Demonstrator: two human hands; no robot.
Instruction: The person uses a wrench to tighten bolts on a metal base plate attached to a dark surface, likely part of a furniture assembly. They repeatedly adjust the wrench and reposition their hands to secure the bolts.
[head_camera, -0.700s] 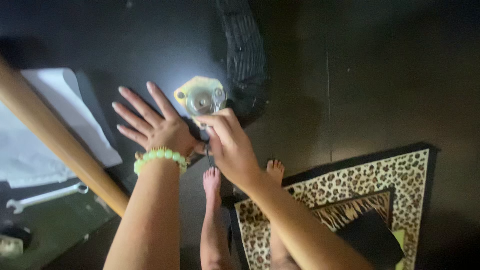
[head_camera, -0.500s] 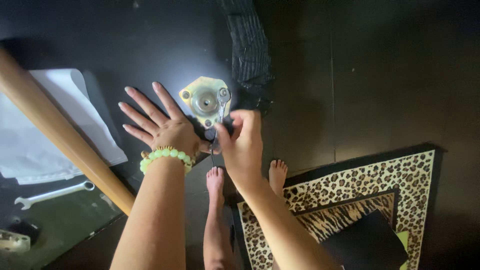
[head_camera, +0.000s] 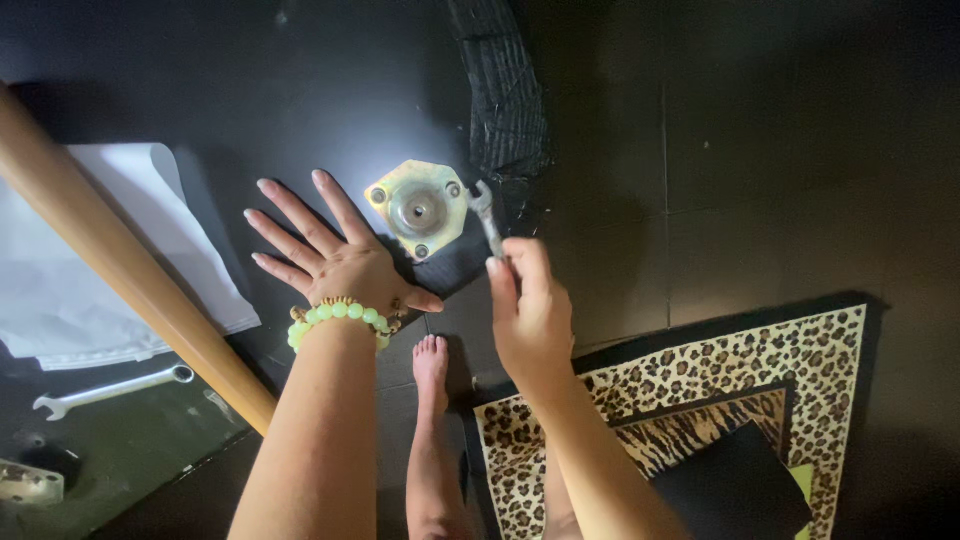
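Dark tabletop (head_camera: 300, 90): left hand (head_camera: 335, 260) splayed flat beside metal plate (head_camera: 418, 208); right hand (head_camera: 530, 315) grip clamped on wrench (head_camera: 487, 218).

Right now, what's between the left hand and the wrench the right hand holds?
Head view: the metal mounting plate lies between the left hand and the small wrench gripped by the right hand, on the black panel.
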